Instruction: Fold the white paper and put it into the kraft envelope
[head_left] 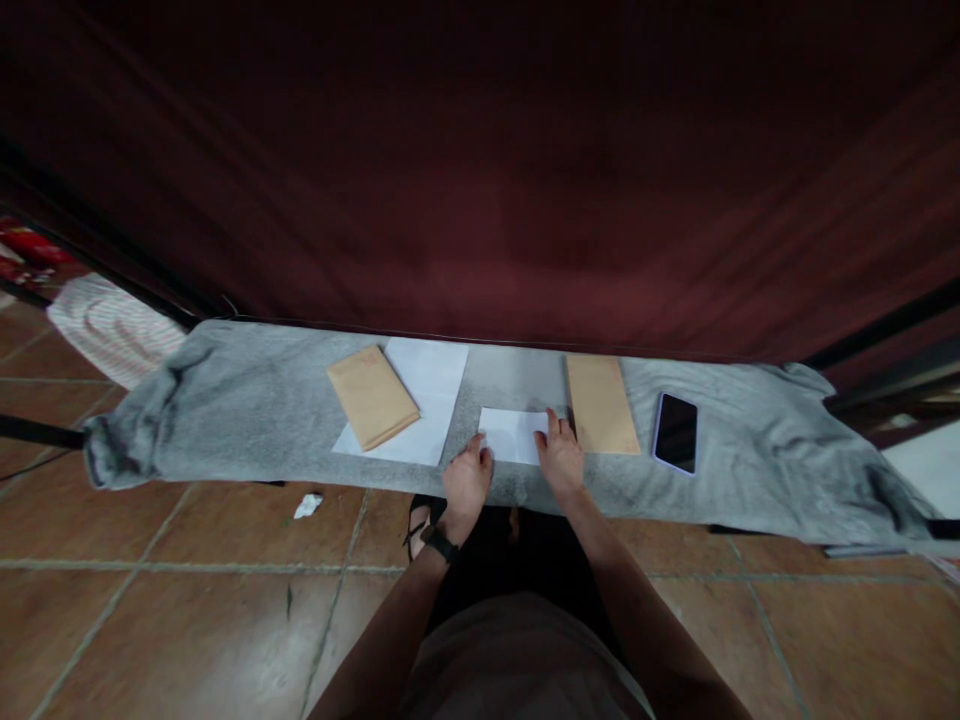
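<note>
We see a small white paper (pixel 514 435), rectangular, lying flat on a grey cloth (pixel 247 420) with its long edges running left to right. It may be folded; the dim view leaves that unsure. Our left hand (pixel 465 482) touches its near left corner, and our right hand (pixel 560 458) rests on its right edge.

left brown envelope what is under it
A white sheet lies under the left brown envelope, itself on the grey cloth. The sheet's covered part cannot be seen.
</note>
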